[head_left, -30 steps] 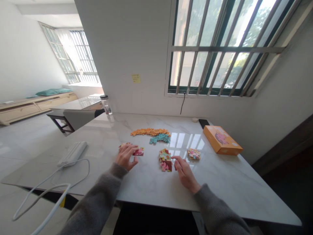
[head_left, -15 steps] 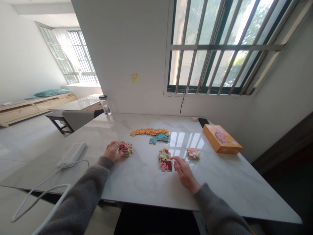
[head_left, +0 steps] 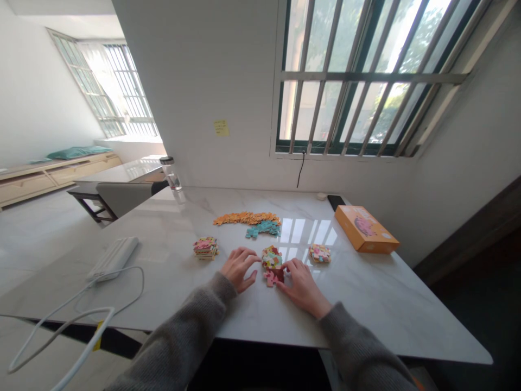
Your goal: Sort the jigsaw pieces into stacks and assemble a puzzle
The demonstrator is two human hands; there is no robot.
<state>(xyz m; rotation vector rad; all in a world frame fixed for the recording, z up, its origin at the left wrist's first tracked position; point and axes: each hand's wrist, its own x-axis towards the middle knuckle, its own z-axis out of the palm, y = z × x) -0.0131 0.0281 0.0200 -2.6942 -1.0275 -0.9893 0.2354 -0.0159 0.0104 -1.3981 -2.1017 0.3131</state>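
In front of me lies a small group of joined or touching jigsaw pieces (head_left: 272, 257) in yellow, green and red. At its near side is a pink and brown jigsaw piece (head_left: 270, 278). My right hand (head_left: 304, 287) grips this piece's right edge between thumb and fingers. To the left of the group, my left hand (head_left: 241, 269) is held with thumb and fingers apart and nothing in them, its fingertips close to the pieces. Farther left stands a stack of jigsaw pieces (head_left: 205, 248), and a smaller pile of pieces (head_left: 320, 253) sits to the right.
Orange pieces (head_left: 244, 218) and teal pieces (head_left: 264, 228) are heaped toward the back of the marble table (head_left: 171, 309). An orange box (head_left: 366, 229) and a phone (head_left: 336, 203) lie at right. A power strip (head_left: 116, 258) with white cable is at left, a bottle (head_left: 171, 174) behind.
My left hand has left the stack and come right, beside the central pieces. My right hand has closed its thumb and fingers on the pink and brown piece. The view has shifted slightly.
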